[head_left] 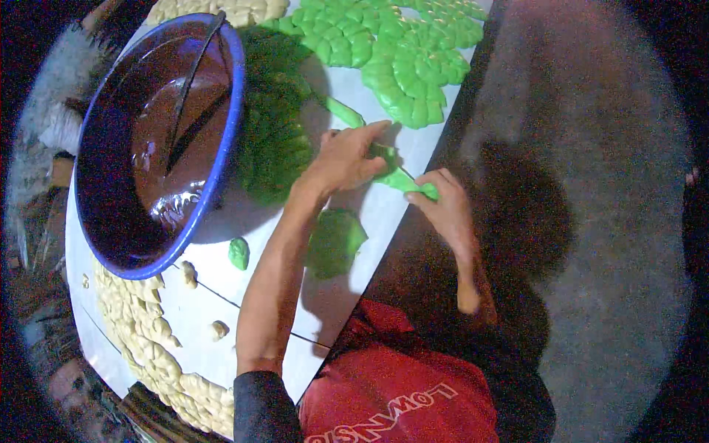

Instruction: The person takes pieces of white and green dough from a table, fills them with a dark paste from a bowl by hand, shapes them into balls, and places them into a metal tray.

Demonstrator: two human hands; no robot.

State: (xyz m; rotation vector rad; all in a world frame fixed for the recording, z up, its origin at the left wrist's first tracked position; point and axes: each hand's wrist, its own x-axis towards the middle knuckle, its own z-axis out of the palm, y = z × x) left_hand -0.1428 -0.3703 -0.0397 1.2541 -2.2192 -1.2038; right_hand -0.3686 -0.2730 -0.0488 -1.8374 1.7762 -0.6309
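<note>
On the white table, a flattened piece of green dough [395, 179] lies between my two hands near the right edge. My right hand [449, 209] pinches its right end between thumb and fingers. Palm down, my left hand [347, 160] rests over its other end, thumb and forefinger spread apart; the remaining fingertips are hidden. A thin dark line runs beside the dough toward my right hand, and I cannot make out what it is. Just beyond my left hand lies a narrow green dough strip [343, 113]. Closer to my body, a flat green sheet [336, 244] sits partly behind my left forearm.
A large blue tub [230, 125] of brown liquid [166, 140] stands at left, with a dark stick [185, 96] leaning in it. Several shaped green pieces [406, 66] cover the far table. Cream pieces [159, 354] spread at the near left. A small green lump [238, 253] lies near the tub.
</note>
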